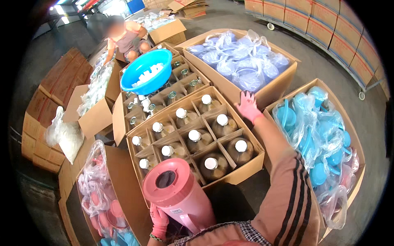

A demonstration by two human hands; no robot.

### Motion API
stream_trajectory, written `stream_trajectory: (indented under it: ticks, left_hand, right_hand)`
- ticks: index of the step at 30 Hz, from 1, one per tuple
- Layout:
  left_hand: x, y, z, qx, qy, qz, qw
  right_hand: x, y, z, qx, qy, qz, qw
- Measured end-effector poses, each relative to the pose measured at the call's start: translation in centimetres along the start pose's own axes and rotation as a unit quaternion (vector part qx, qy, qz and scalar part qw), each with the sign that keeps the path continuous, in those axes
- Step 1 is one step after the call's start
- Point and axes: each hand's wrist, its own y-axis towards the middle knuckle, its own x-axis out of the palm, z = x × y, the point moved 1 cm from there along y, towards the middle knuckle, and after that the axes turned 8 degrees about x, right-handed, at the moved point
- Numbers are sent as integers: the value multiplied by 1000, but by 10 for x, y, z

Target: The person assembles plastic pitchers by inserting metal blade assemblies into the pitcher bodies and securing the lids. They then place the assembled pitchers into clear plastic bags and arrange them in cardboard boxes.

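Pink jug [190,201]: upright-ish, tilted, over the near-left corner of the bottle box [246,171]. Long axis runs from lid [169,190] at far left to base at near right; handle [188,224] faces the wearer.

Left grip [159,221] is the nearer one: it has the jug by its left side, fingers curled just below the lid; palm partly hidden. Right grip [248,107]: wide, fingers spread, nothing in it, at the bottle box's right edge by the near corner of the purple-jug box [279,86]. Contact there: can't tell. From right grip, jug lies to the near left, well apart, bottle box between.

Outward: capped bottles [242,156] stand in dividers; jug hides some. Blue basin [159,81] of white caps [148,74] sits on another bottle box, past the far-left edge. Blue-jug box [358,156] right, pink-jug box [131,188] left. Co-worker [133,39] crouching, far left.
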Motion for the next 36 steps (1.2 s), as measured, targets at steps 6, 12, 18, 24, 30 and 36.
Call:
stream_trajectory:
  ticks: [6,12,18,24,30,36]
  left_hand:
    - [-19,2,-2,-138,-342,52,928]
    - [-38,74,62,-146,-624,84,763]
    - [-39,40,54,-17,-454,211,865]
    - [-52,76,30,-150,-617,184,750]
    - [-79,64,86,-73,-165,212,960]
    - [-112,63,120,180,-202,189,944]
  right_hand:
    - [-76,-249,-92,-111,607,-267,740]
    - [-57,-350,-127,-195,435,-247,843]
    - [-56,-354,-119,-186,498,-256,807]
    - [-61,-278,-208,-34,644,-369,669]
    - [10,-258,-186,47,704,-295,644]
    - [-104,-269,-205,32,828,-455,325]
